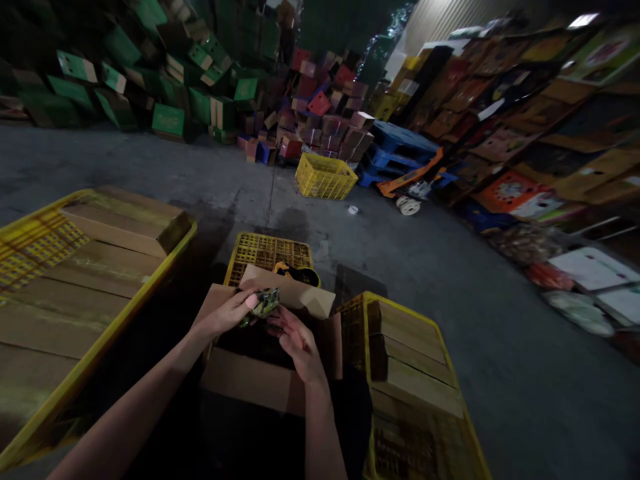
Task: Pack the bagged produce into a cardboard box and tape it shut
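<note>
Left hand pinches a shiny dark-green wrapped item above an open box.
Your left hand grips the shiny dark-green wrapped item over the open brown cardboard box, probably so both hands can reach it; your right hand is loosely spread just beside it, though you cannot tell whether its fingertips touch. The box's flaps stand outward, likely to leave its mouth free. Closed cardboard boxes lie in the long yellow plastic crate on your left and the slatted yellow plastic crate on your right, perhaps for easy reach. Shadow hides the box's inside, your fingers partly cover the item, and the frame cuts off both crates.
</note>
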A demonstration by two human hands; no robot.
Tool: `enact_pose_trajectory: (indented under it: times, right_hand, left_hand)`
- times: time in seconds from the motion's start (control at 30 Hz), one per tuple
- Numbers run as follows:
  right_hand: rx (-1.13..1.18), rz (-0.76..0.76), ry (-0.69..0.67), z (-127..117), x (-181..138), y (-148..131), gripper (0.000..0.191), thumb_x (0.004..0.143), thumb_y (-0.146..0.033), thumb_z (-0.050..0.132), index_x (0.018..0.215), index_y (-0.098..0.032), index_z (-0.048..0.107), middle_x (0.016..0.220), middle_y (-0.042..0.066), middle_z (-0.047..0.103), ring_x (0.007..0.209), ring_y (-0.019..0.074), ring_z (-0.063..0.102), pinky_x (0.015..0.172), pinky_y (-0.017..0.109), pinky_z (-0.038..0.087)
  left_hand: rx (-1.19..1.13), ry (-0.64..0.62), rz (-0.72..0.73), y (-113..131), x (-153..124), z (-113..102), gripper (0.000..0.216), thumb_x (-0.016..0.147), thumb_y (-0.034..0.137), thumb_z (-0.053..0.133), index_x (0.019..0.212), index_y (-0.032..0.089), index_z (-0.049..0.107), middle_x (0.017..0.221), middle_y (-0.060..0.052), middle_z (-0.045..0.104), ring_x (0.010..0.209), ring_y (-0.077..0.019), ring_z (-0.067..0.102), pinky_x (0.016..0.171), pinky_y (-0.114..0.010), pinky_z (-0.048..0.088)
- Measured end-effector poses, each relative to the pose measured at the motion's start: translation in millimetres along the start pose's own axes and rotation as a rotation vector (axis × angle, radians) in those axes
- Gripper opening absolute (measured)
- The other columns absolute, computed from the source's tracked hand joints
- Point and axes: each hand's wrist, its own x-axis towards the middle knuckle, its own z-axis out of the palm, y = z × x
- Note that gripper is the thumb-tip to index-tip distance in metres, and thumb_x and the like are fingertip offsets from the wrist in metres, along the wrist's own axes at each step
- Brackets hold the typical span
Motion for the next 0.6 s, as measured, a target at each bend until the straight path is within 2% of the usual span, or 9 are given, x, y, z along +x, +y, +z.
enact_pose_trajectory:
  times: [0.1,0.17,0.27,0.33,0.4,0.47,0.53,0.6]
  right_hand:
    - [0.014,-0.005,0.019,-3,1,4,0.067,0.079,-0.055,0.08,0.14,-0.032,0.061,0.142,0.009,0.062,0.123,0.0309,0.063,0.101,0.049,0.053]
    - [0.013,-0.006,0.055,-6,2,7,0.068,0.081,-0.06,0.076,0.141,-0.032,0.06,0.145,0.01,0.06,0.123,0.0311,0.063,0.098,0.048,0.056]
    - [-0.007,0.017,0.139,-8,4,11,0.067,0.084,-0.062,0.072,0.141,-0.03,0.059,0.142,0.009,0.063,0.124,0.0306,0.063,0.099,0.046,0.056]
    - [-0.037,0.045,0.221,-8,5,12,0.064,0.084,-0.055,0.075,0.14,-0.028,0.061,0.135,0.008,0.068,0.124,0.0298,0.064,0.104,0.046,0.053]
    - [-0.038,0.054,0.286,-7,6,13,0.061,0.083,-0.047,0.079,0.138,-0.027,0.062,0.131,0.007,0.071,0.124,0.0291,0.064,0.109,0.047,0.049]
    - [-0.007,0.039,0.295,-7,6,14,0.061,0.081,-0.041,0.081,0.138,-0.027,0.062,0.133,0.006,0.07,0.127,0.0286,0.063,0.113,0.047,0.046]
    - [0.008,0.028,0.281,-7,6,16,0.063,0.078,-0.036,0.085,0.136,-0.028,0.063,0.137,0.005,0.068,0.13,0.0285,0.061,0.115,0.047,0.044]
    - [-0.004,0.034,0.283,-8,6,18,0.065,0.073,-0.032,0.088,0.134,-0.028,0.065,0.137,0.005,0.067,0.131,0.0292,0.06,0.116,0.048,0.043]
  left_hand:
    - [-0.007,-0.056,0.066,6,1,2,0.059,0.094,0.063,0.057,0.13,0.017,0.065,0.123,-0.012,0.068,0.12,-0.0298,0.059,0.107,-0.04,0.046]
    - [0.006,-0.064,0.104,9,1,5,0.058,0.089,0.055,0.068,0.133,0.018,0.063,0.13,-0.013,0.065,0.126,-0.0312,0.056,0.112,-0.041,0.042]
    - [-0.013,-0.076,0.072,9,0,9,0.074,0.082,0.045,0.08,0.146,0.021,0.052,0.145,-0.015,0.055,0.136,-0.0341,0.05,0.114,-0.045,0.04]
    - [-0.074,-0.096,0.047,7,-1,10,0.087,0.084,0.04,0.079,0.157,0.026,0.035,0.154,-0.015,0.047,0.141,-0.0335,0.047,0.115,-0.048,0.04]
    - [-0.135,-0.099,0.048,4,0,10,0.093,0.086,0.037,0.077,0.161,0.028,0.023,0.155,-0.016,0.046,0.14,-0.032,0.048,0.114,-0.049,0.041]
    - [-0.164,-0.096,0.053,2,2,9,0.092,0.085,0.035,0.078,0.16,0.027,0.026,0.152,-0.017,0.051,0.137,-0.0314,0.053,0.113,-0.049,0.043]
    - [-0.163,-0.101,0.054,0,4,8,0.084,0.082,0.035,0.082,0.154,0.023,0.041,0.145,-0.016,0.058,0.131,-0.0315,0.058,0.111,-0.049,0.045]
    - [-0.127,-0.114,0.051,1,6,6,0.066,0.081,0.037,0.082,0.14,0.019,0.059,0.136,-0.014,0.065,0.124,-0.0312,0.063,0.11,-0.047,0.047]
